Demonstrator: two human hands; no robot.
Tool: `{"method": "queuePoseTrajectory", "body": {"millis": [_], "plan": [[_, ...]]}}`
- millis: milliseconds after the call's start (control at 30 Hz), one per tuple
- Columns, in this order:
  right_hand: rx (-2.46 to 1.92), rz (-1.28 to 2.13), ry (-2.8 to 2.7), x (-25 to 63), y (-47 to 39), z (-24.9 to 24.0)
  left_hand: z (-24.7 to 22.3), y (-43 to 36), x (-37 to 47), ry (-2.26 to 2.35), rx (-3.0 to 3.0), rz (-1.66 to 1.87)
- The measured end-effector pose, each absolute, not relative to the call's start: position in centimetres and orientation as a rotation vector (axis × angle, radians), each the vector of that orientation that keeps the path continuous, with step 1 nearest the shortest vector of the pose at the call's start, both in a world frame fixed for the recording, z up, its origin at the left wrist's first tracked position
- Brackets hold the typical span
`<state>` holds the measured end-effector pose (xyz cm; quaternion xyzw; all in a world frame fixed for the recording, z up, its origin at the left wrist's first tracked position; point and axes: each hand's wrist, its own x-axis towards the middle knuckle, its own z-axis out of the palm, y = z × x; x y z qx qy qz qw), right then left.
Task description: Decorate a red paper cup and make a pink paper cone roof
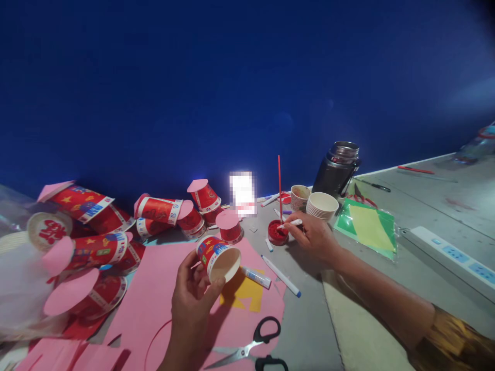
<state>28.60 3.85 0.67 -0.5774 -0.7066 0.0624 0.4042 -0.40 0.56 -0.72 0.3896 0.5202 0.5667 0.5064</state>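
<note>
In my left hand (195, 296) is a red decorated paper cup (212, 252), tilted on its side with its pale open mouth facing right. Fingers wrap its base and the thumb presses the rim. My right hand (312, 234) pinches a white pen-like stick (297, 222), its far end over a small round pot of red paste (278, 234). A thin red stick (279, 180) stands upright at that pot. Below the cup lie pink paper (147, 283), a yellow paper cutout (253, 296), a small labelled tube (256, 276) and a white marker (284, 278).
Several red cups with pink paper discs (96, 250) are piled at the left. Black-handled scissors (247, 350) lie open in front. Behind my right hand stand stacked paper cups (322, 204) and a dark thermos (335, 167). A green packet (365, 226) and a power strip (452, 257) lie right.
</note>
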Motion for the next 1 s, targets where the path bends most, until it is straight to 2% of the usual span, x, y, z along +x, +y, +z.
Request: {"method": "queuePoseTrajectory", "body": {"millis": [800, 1000], "plan": [[-1.397, 0.211, -1.570, 28.8, 4.3, 0.4, -1.5, 1.0, -0.9, 1.219, 0.955, 1.333], [-1.341, 0.388, -1.352, 28.8, 4.0, 1.1, -1.2, 0.7, -0.8, 1.267, 1.072, 1.323]]}}
